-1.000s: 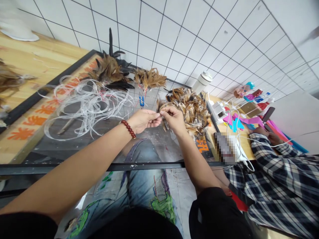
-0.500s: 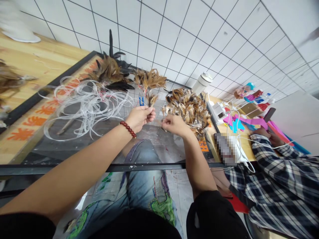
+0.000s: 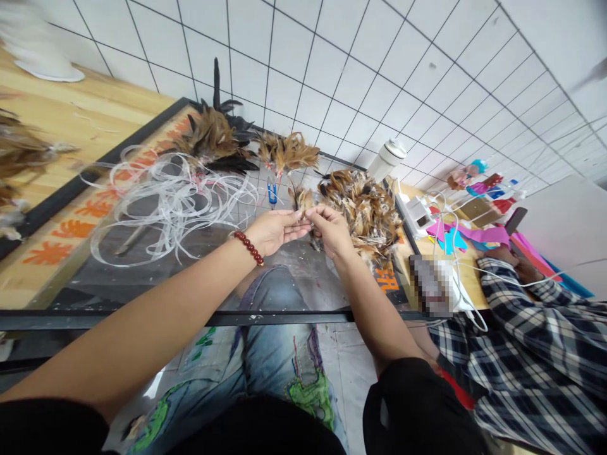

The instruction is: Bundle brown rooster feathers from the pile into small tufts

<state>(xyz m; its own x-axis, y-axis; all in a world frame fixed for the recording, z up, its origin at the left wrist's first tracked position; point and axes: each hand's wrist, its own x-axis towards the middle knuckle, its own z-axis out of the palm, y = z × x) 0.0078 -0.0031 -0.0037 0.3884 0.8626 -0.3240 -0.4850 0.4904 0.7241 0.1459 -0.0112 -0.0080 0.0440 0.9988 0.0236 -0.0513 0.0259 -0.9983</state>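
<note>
My left hand (image 3: 274, 229), with a red bead bracelet on the wrist, pinches a small bunch of brown feathers (image 3: 302, 198) over the glass table (image 3: 156, 297). My right hand (image 3: 332, 229) meets it fingertip to fingertip and pinches the same bunch from the right. Just right of my hands lies a heap of loose brown feathers (image 3: 367, 212).
A tangle of clear plastic strips (image 3: 165, 199) lies to the left. Two tied feather bundles (image 3: 213, 136) and a blue clip (image 3: 272, 193) lie at the back. A white bottle (image 3: 386, 158) stands by the wall. A person in a plaid sleeve (image 3: 535, 341) sits at right among coloured paper.
Half a second ago my hands were apart, the right one down by the heap. They have come together again on the small bunch held in my left hand.
</note>
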